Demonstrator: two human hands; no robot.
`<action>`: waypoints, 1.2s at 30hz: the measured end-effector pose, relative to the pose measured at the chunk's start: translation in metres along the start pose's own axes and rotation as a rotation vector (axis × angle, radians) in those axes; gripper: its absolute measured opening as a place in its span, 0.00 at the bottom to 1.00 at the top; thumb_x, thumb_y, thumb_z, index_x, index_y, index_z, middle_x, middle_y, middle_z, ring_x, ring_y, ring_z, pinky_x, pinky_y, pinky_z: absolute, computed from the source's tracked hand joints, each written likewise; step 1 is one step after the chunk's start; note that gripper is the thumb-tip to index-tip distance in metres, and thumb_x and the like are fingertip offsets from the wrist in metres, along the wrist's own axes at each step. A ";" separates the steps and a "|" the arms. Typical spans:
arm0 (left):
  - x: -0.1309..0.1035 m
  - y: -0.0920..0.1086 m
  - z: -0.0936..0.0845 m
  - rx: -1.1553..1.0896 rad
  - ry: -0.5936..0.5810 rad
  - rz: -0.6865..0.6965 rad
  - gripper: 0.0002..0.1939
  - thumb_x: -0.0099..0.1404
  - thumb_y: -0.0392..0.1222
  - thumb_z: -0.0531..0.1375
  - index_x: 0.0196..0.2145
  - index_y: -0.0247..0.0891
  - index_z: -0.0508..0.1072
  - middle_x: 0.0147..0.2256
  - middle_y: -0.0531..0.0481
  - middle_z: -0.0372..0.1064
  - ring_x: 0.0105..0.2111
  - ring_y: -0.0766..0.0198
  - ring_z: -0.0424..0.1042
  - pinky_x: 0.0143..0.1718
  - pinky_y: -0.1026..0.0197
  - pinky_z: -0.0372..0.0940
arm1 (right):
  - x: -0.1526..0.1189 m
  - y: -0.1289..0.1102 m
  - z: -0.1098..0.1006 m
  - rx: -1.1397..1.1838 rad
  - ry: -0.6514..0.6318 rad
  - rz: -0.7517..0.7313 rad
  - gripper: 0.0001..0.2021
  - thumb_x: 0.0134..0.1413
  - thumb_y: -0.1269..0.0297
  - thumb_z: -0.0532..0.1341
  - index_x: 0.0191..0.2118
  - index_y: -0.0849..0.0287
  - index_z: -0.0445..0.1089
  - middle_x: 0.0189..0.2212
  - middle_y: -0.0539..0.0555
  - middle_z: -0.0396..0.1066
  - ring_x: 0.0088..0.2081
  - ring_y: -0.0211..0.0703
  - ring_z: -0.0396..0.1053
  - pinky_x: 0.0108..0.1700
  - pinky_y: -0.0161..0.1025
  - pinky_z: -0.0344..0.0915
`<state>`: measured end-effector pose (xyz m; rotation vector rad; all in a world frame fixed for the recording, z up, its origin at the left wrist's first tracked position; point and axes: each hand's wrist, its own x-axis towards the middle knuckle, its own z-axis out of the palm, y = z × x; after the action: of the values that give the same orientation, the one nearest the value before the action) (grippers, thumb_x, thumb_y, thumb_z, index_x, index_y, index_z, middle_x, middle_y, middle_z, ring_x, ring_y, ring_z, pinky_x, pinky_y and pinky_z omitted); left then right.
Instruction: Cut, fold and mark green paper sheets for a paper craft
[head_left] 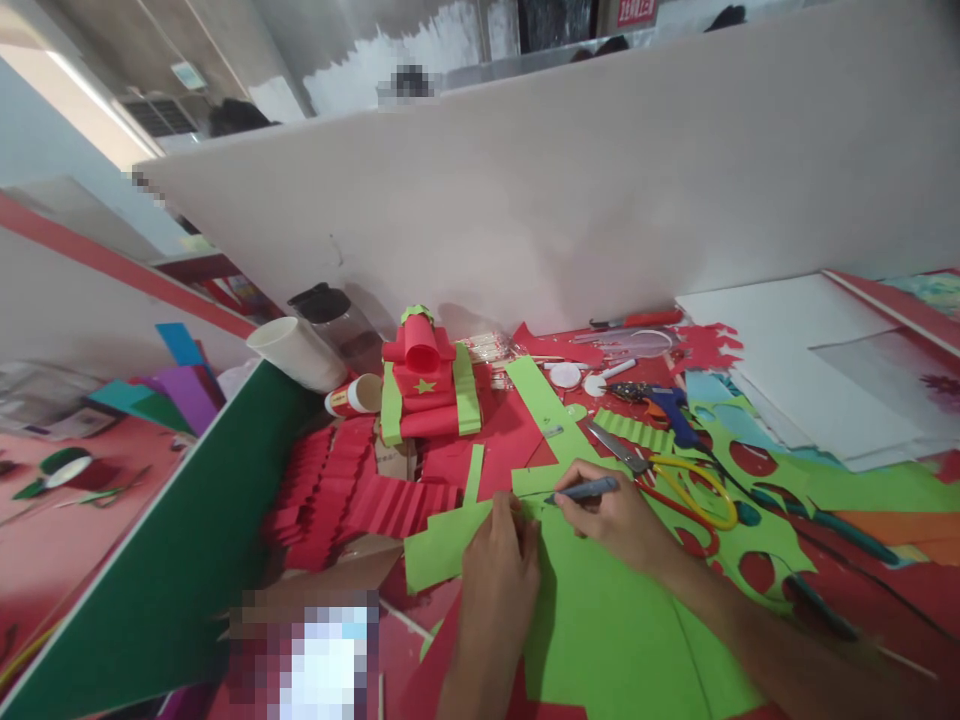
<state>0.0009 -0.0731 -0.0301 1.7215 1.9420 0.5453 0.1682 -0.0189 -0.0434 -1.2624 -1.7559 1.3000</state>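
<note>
My right hand (pixel 611 520) is closed around a grey pen (pixel 586 489), its tip on the upper part of a large green paper sheet (pixel 607 620). A thin dark line runs across the sheet at the tip. My left hand (pixel 504 555), fingers bent and close together, holds down the sheet's upper left edge. A smaller green paper piece (pixel 439 545) sticks out to its left. Right of the pen lie scissors (pixel 675 480) with yellow and red handles. Beyond my hands stands a red and green paper tank model (pixel 427 385) with a yellow star.
Folded red paper (pixel 337 490) lies left, near a paper cup (pixel 356 396) and a white cup (pixel 296 352). A blue glue gun (pixel 679 415) and green paper with cut-out holes (pixel 750 480) lie right. A white board (pixel 525 210) closes off the back; a green panel (pixel 172 540) stands left.
</note>
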 end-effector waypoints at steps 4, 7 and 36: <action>0.002 -0.004 0.002 -0.036 -0.026 -0.021 0.03 0.69 0.36 0.52 0.41 0.40 0.62 0.32 0.50 0.71 0.33 0.59 0.72 0.31 0.62 0.56 | -0.002 -0.003 0.000 -0.053 -0.008 0.016 0.06 0.57 0.61 0.60 0.33 0.56 0.68 0.22 0.46 0.68 0.23 0.36 0.62 0.24 0.32 0.54; 0.003 -0.005 0.002 -0.039 -0.034 -0.034 0.03 0.68 0.36 0.53 0.40 0.40 0.61 0.32 0.49 0.71 0.33 0.58 0.73 0.31 0.61 0.56 | -0.002 -0.004 0.001 -0.050 -0.020 0.032 0.05 0.57 0.61 0.60 0.34 0.56 0.68 0.22 0.46 0.68 0.23 0.36 0.61 0.24 0.32 0.54; 0.002 -0.005 0.001 -0.023 -0.031 -0.007 0.01 0.69 0.37 0.52 0.39 0.41 0.61 0.31 0.50 0.69 0.30 0.59 0.70 0.29 0.62 0.54 | -0.002 -0.002 0.001 -0.045 -0.034 0.054 0.06 0.56 0.61 0.60 0.35 0.56 0.70 0.24 0.47 0.70 0.23 0.36 0.62 0.24 0.32 0.56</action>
<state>-0.0023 -0.0714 -0.0340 1.6982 1.9118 0.5334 0.1676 -0.0210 -0.0419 -1.3288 -1.7948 1.3262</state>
